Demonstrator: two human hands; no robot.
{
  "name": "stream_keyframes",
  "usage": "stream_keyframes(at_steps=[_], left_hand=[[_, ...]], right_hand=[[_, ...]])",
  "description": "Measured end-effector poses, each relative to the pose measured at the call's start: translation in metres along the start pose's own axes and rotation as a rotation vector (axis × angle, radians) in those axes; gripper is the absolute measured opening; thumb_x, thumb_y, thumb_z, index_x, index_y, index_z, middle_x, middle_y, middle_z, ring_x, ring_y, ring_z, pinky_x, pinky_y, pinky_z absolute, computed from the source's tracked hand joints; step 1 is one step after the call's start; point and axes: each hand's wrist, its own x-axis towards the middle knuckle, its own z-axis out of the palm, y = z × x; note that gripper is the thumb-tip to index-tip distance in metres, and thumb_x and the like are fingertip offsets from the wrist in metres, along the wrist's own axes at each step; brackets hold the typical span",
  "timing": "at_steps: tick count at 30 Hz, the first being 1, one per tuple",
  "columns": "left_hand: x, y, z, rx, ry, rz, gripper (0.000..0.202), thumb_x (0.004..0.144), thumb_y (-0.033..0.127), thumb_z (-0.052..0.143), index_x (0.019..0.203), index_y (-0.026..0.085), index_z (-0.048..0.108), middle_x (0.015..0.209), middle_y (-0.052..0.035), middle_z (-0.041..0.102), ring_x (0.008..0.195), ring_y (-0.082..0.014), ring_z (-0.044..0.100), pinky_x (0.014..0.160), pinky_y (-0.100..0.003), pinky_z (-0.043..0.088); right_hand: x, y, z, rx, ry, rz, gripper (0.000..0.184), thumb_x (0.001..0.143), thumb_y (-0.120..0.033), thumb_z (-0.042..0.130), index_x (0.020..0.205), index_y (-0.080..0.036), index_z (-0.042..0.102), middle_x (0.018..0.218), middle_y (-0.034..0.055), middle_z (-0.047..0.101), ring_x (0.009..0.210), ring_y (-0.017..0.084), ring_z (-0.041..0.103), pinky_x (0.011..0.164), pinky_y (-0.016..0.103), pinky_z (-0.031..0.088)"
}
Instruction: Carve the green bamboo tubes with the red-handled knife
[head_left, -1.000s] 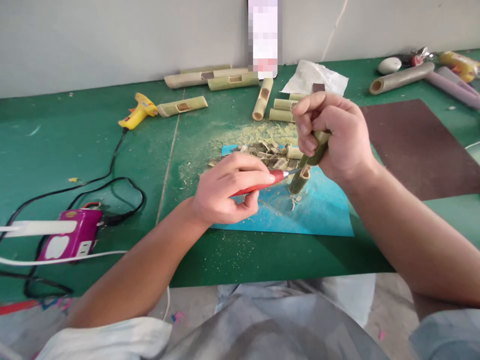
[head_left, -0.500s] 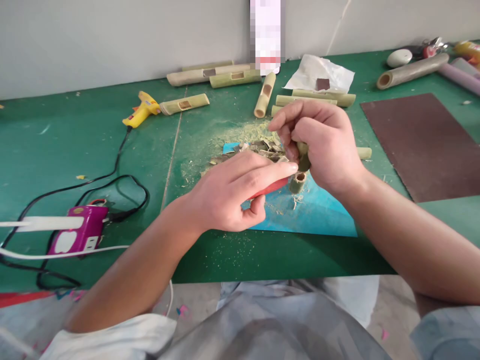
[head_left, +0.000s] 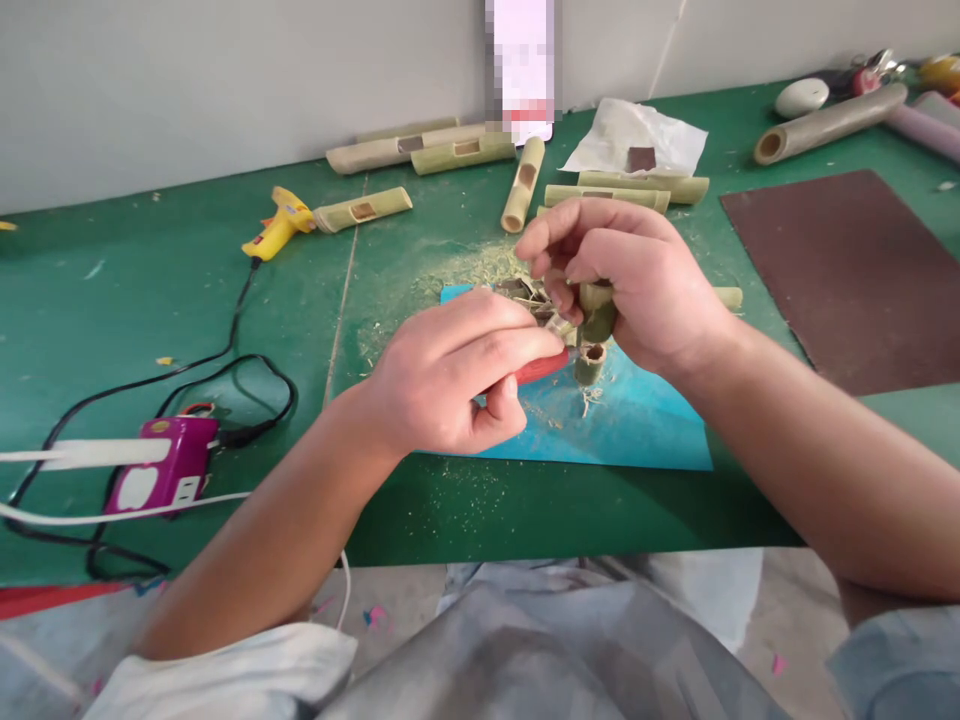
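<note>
I record my left hand (head_left: 457,375) with fingers clasping a red-handled tool (head_left: 543,367) just left of the bamboo tube (head_left: 598,318) my right hand (head_left: 637,272) grips over the blue sheet (head_left: 660,430); slipping off its curved wall could cut that hand.

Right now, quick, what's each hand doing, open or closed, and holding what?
Left hand: closed, holding a red-handled tool.
Right hand: closed, holding a green bamboo tube.
</note>
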Motion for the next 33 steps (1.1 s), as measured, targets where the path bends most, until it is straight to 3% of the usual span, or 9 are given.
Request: stream_keyframes(at_steps=[5, 11, 14, 17, 22, 28, 33], left_hand=[[0.003, 0.003, -0.002, 0.051, -0.010, -0.015, 0.020, 0.089, 0.021, 0.072, 0.108, 0.022, 0.066, 0.100, -0.0028, 0.075, 0.085, -0.0133, 0.072, 0.077, -0.024, 0.060], [0.011, 0.005, -0.016, 0.022, -0.341, -0.173, 0.013, 0.097, 0.030, 0.063, 0.108, 0.028, 0.071, 0.103, 0.0009, 0.078, 0.089, -0.0137, 0.074, 0.075, -0.023, 0.058], [0.015, 0.006, -0.019, -0.036, -0.425, -0.233, 0.015, 0.097, 0.028, 0.063, 0.109, 0.027, 0.073, 0.100, 0.0023, 0.079, 0.088, -0.0133, 0.074, 0.079, -0.023, 0.057], [0.019, 0.007, -0.016, -0.082, -0.435, -0.270, 0.012, 0.095, 0.028, 0.065, 0.102, 0.027, 0.075, 0.096, 0.0029, 0.079, 0.085, -0.0141, 0.074, 0.079, -0.025, 0.057], [0.019, 0.013, -0.011, -0.147, -0.346, -0.415, 0.010, 0.094, 0.029, 0.067, 0.099, 0.026, 0.075, 0.098, 0.0016, 0.080, 0.083, -0.0152, 0.075, 0.079, -0.027, 0.059], [0.019, 0.022, -0.012, 0.055, -0.386, -0.298, 0.014, 0.098, 0.029, 0.060, 0.100, 0.026, 0.074, 0.096, 0.0004, 0.079, 0.085, -0.0164, 0.074, 0.076, -0.029, 0.058], [0.020, 0.034, -0.013, 0.157, -0.394, -0.297, 0.016, 0.099, 0.029, 0.058, 0.099, 0.024, 0.073, 0.088, -0.0009, 0.077, 0.079, -0.0163, 0.073, 0.068, -0.028, 0.057]], right_hand=[[-0.001, -0.001, 0.000, -0.039, -0.085, 0.010, 0.023, 0.078, -0.009, 0.047, 0.080, -0.016, 0.069, 0.062, -0.0009, 0.056, 0.054, 0.010, 0.047, 0.050, 0.024, 0.038], [-0.001, -0.001, -0.001, -0.064, -0.069, -0.025, 0.025, 0.079, -0.008, 0.043, 0.075, -0.015, 0.067, 0.051, -0.0030, 0.052, 0.046, 0.009, 0.042, 0.045, 0.024, 0.033], [-0.002, 0.001, 0.003, -0.094, -0.060, -0.035, 0.024, 0.081, -0.010, 0.044, 0.073, -0.017, 0.065, 0.047, -0.0045, 0.048, 0.042, 0.008, 0.036, 0.043, 0.024, 0.030], [-0.004, 0.002, 0.008, -0.135, -0.035, -0.042, 0.023, 0.084, -0.014, 0.047, 0.070, -0.018, 0.064, 0.046, -0.0044, 0.045, 0.042, 0.009, 0.034, 0.043, 0.025, 0.028], [-0.004, 0.004, 0.008, -0.125, 0.055, -0.063, 0.023, 0.084, -0.018, 0.050, 0.066, -0.020, 0.063, 0.045, -0.0043, 0.042, 0.042, 0.009, 0.032, 0.043, 0.027, 0.024], [-0.003, 0.004, 0.007, -0.088, 0.065, -0.053, 0.024, 0.074, -0.009, 0.044, 0.065, -0.018, 0.064, 0.044, -0.0042, 0.043, 0.041, 0.009, 0.032, 0.041, 0.027, 0.024], [-0.005, 0.004, 0.010, -0.054, 0.072, -0.068, 0.024, 0.074, -0.008, 0.043, 0.065, -0.018, 0.063, 0.044, -0.0057, 0.041, 0.041, 0.008, 0.031, 0.040, 0.027, 0.023]])
